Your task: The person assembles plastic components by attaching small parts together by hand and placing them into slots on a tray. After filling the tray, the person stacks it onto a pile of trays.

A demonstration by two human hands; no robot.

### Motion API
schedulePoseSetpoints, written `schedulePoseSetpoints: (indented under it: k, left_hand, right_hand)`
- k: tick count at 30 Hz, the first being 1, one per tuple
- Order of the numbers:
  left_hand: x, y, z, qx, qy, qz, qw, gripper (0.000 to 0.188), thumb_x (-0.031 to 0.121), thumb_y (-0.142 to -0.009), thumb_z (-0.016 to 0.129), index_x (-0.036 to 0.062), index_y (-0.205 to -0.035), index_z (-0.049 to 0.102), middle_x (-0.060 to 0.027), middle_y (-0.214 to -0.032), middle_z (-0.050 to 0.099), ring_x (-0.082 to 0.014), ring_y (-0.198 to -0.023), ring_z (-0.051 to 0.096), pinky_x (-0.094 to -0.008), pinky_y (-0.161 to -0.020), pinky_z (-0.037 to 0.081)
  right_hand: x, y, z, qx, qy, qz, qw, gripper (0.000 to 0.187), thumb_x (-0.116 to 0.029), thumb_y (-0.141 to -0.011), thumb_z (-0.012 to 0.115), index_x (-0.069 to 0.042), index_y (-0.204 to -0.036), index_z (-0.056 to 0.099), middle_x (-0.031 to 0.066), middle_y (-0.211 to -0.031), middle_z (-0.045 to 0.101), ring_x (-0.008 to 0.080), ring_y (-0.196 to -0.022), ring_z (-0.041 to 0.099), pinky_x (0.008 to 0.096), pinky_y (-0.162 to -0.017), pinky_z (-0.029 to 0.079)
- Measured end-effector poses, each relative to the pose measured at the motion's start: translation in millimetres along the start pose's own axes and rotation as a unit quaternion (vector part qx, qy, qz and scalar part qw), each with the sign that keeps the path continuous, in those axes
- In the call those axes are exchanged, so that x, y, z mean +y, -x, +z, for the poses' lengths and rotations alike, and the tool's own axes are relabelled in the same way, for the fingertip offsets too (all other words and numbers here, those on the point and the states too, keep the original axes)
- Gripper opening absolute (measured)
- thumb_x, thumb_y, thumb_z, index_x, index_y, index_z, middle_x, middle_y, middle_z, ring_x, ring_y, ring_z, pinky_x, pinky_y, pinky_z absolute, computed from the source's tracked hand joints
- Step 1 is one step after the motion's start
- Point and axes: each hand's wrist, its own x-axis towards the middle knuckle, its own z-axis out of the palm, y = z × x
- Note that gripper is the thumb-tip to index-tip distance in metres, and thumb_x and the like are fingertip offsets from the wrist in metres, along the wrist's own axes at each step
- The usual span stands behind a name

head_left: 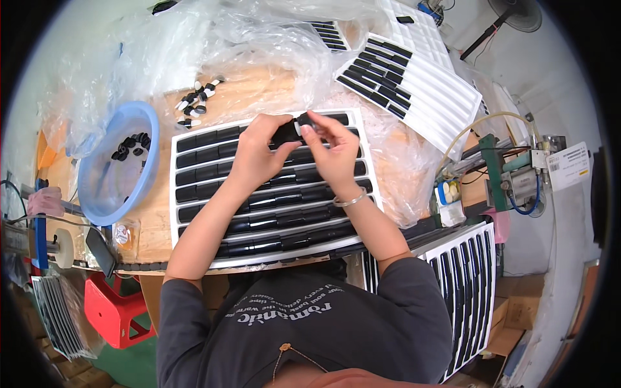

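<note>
1. Gripping small parts above the far edge of the near tray (174, 216), the two hands work close together, fingertips almost meeting
2. Left hand (259, 152): curled, thumb and fingers closed around a dark piece (283, 134); its outline is partly hidden by the fingers
3. Right hand (333, 147): pinching a small black piece (303, 119) between thumb and forefinger, a pale bit showing at its lower side; cannot tell whether the two parts touch; metal bracelet (350, 199) on this wrist
4. Both parts sit over the uppermost rows of the near tray, which is white and lined with glossy black tubes laid end to end; forearms cross the lower rows
5. Desk (259, 90): bare wood showing beyond the tray, clear plastic film (259, 39) heaped along the far side
6. Left of the tray: a blue basin (154, 136) with small black parts inside; loose black-and-white pieces (191, 97) scattered farther back
7. Upper right: a second white tray (433, 90), lying askew, only part of it bearing black tubes
8. Lower right: another filled tray (466, 297), below desk level; red stool (113, 313) at lower left
</note>
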Motion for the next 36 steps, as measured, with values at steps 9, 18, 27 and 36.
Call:
schedulePoseSetpoints:
  k: [9, 18, 27, 36]
  left_hand:
    - [1, 2, -1, 0.006, -0.015, 0.050, 0.999, 0.043, -0.001, -0.061, 0.075, 0.0004, -0.101, 0.060, -0.0132, -0.088, 0.062, -0.0243, -0.077, 0.061, -0.0296, -0.068, 0.050]
    - [9, -1, 2, -0.103, -0.041, 0.191, 0.975, 0.048, 0.007, -0.057, 0.075, 0.0017, -0.103, 0.060, -0.0078, -0.096, 0.063, -0.0264, -0.081, 0.055, -0.0357, -0.076, 0.043]
    - [-7, -8, 27, -0.091, -0.048, 0.200, 0.974, 0.049, 0.008, -0.059, 0.073, -0.0001, -0.105, 0.057, -0.0115, -0.091, 0.060, -0.0283, -0.082, 0.053, -0.0373, -0.076, 0.042]
    - [-104, -46, 60, -0.199, -0.257, 0.011, 0.946, 0.032, 0.016, -0.063, 0.075, 0.0041, -0.092, 0.066, -0.0147, -0.090, 0.061, -0.0323, -0.086, 0.054, -0.0400, -0.078, 0.044]
  right_hand:
    - [3, 15, -3, 0.008, 0.058, -0.054, 0.997, 0.019, -0.012, -0.090, 0.055, 0.004, -0.096, 0.062, 0.0084, -0.088, 0.065, 0.0091, -0.079, 0.058, 0.0216, -0.070, 0.046]
    - [-1, -9, 0, -0.109, -0.254, 0.319, 0.906, 0.043, -0.037, -0.099, 0.026, -0.005, -0.117, 0.049, 0.0095, -0.087, 0.063, 0.0101, -0.072, 0.060, 0.0226, -0.059, 0.048]
    - [29, -16, -8, -0.027, -0.143, 0.275, 0.950, 0.046, -0.046, -0.097, 0.028, -0.009, -0.107, 0.052, 0.0024, -0.084, 0.060, 0.0030, -0.064, 0.045, 0.0219, -0.056, 0.039]
    - [127, -68, -105, -0.065, 0.504, 0.162, 0.846, 0.041, -0.042, -0.079, 0.057, -0.002, -0.075, 0.067, 0.0180, -0.074, 0.064, 0.0370, -0.074, 0.061, 0.0411, -0.068, 0.049]
